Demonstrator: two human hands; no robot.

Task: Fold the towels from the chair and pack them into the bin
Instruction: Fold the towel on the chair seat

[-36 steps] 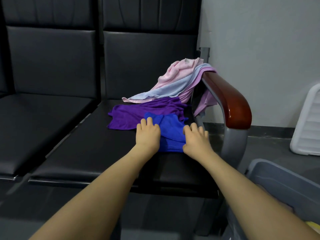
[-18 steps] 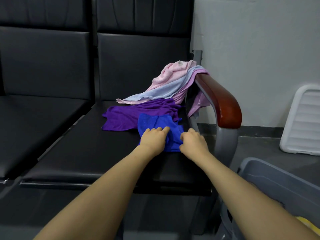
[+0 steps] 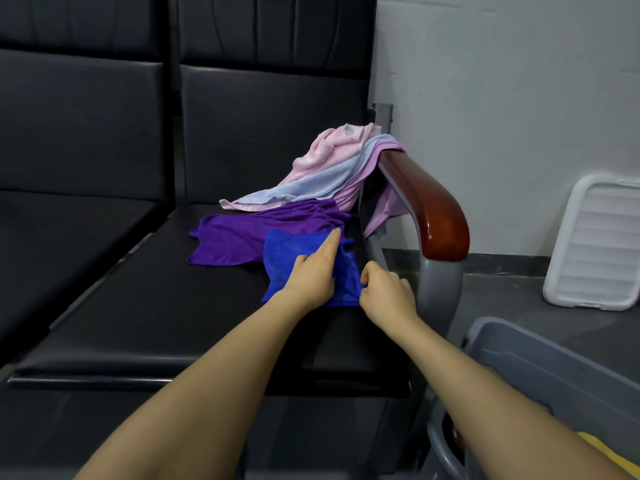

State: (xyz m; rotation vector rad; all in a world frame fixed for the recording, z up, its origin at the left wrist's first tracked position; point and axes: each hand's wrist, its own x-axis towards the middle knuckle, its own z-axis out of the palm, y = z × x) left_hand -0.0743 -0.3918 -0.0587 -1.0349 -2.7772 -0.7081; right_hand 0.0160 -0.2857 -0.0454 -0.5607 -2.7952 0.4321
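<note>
Both forearms reached forward over the seat [image 3: 145, 306] of a black chair. Left hand [image 3: 313, 277] lay on the blue towel [image 3: 287, 258], index finger stretched straight toward the towel's far edge, other fingers bent under; whether they gripped cloth could not be told. Right hand [image 3: 386, 292] was clenched at the towel's near right corner, fingers curled and pinching the cloth. Blue towel lay flat on the seat near the right edge, overlapping a purple towel [image 3: 242, 237] spread behind it. Further back, a pink towel [image 3: 329, 150], a pale blue towel [image 3: 332, 181] and a lilac towel [image 3: 388, 211] were draped in a heap over the rear of the wooden armrest [image 3: 436, 209]. A second black seat [image 3: 52, 237] adjoined on the left. Grey bin [image 3: 554, 372] stood on the floor at lower right, something yellow inside. A white lid [image 3: 599, 244] leaned against the pale wall [image 3: 502, 81].
</note>
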